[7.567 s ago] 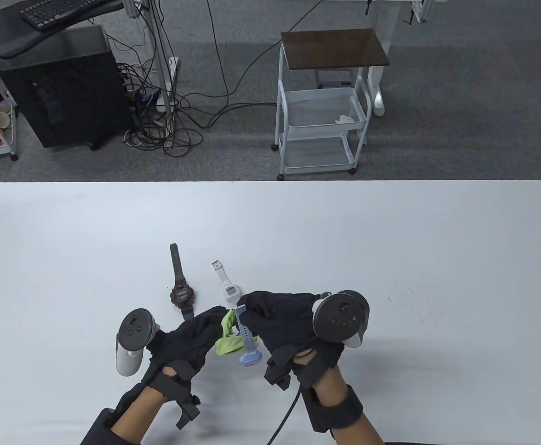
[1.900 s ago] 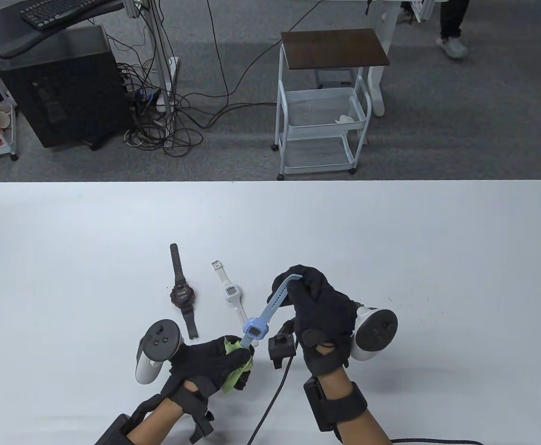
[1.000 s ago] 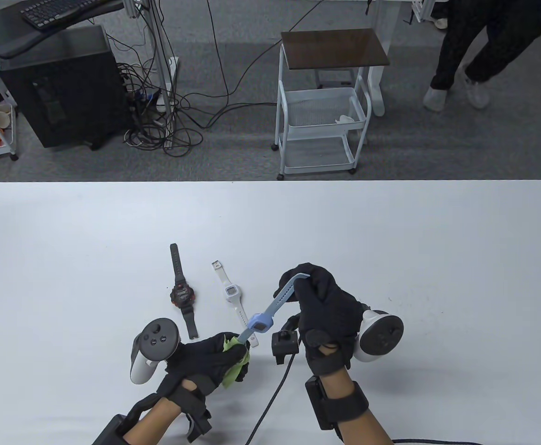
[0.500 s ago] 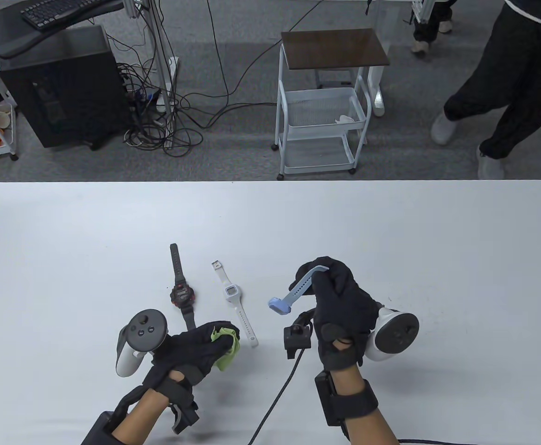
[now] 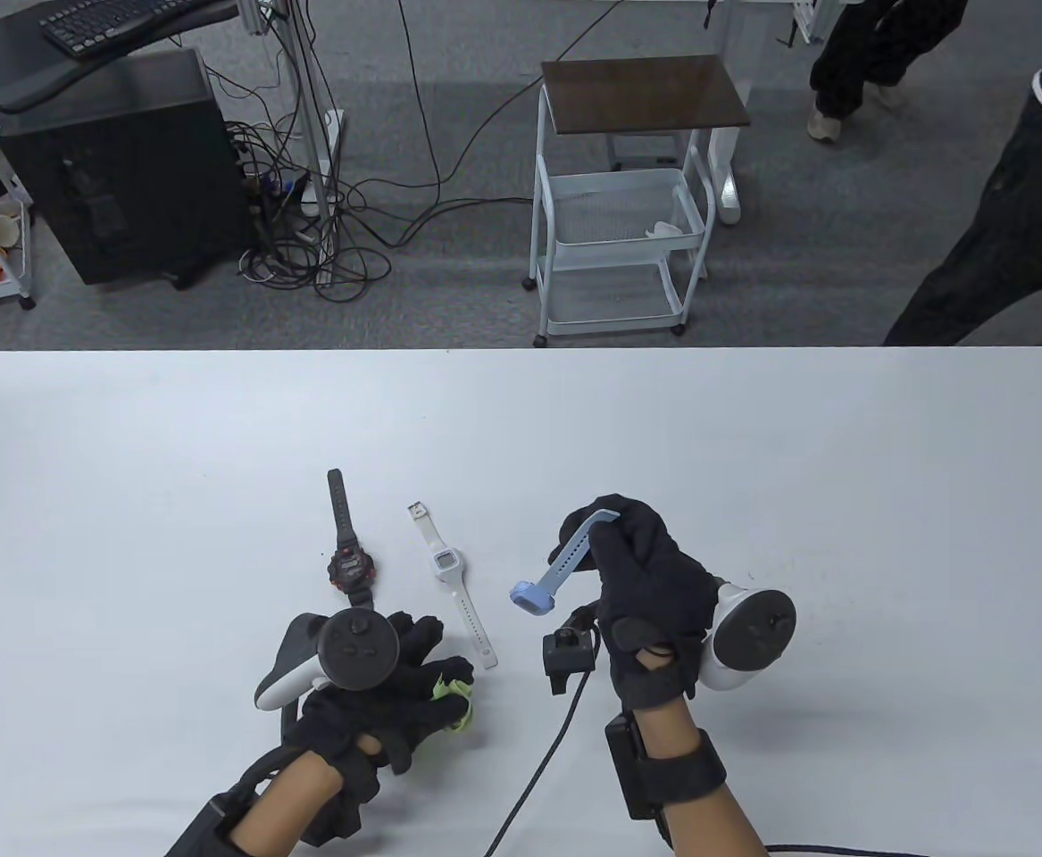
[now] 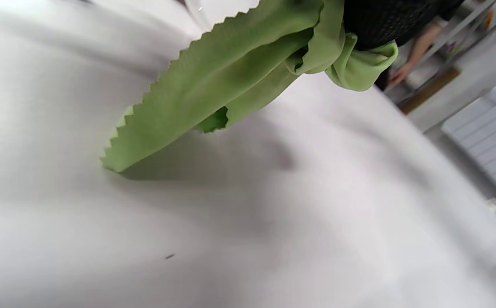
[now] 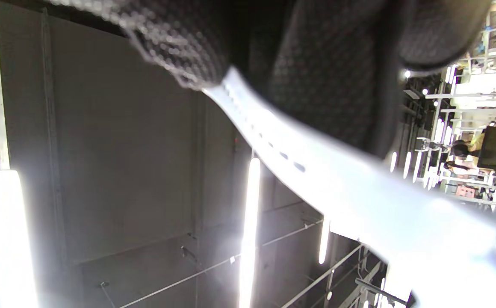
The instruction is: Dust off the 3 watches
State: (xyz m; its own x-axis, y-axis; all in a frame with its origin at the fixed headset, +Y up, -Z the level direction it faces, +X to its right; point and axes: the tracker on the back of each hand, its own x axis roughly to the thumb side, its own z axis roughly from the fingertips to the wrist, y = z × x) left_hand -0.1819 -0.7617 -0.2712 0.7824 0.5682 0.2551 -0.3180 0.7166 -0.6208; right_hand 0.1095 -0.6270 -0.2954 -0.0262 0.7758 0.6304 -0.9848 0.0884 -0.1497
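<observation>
Right hand (image 5: pixel 650 580) pinches the blue watch (image 5: pixel 556 571) by its strap — left hand (image 5: pixel 387 687) grips the green cloth (image 6: pixel 214 85)

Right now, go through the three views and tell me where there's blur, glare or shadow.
Table view: sharp and evenly lit, only faint shadows under the hands. Left wrist view: the table is smeared and soft, the green cloth reasonably clear, casting a soft shadow below. Right wrist view: ceiling lights flare hard, and the blue watch strap is blurred and washed out to near white.

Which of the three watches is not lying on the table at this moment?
The light blue watch: the right hand pinches its strap and holds it in the air. The black watch and the white watch lie flat.
</observation>
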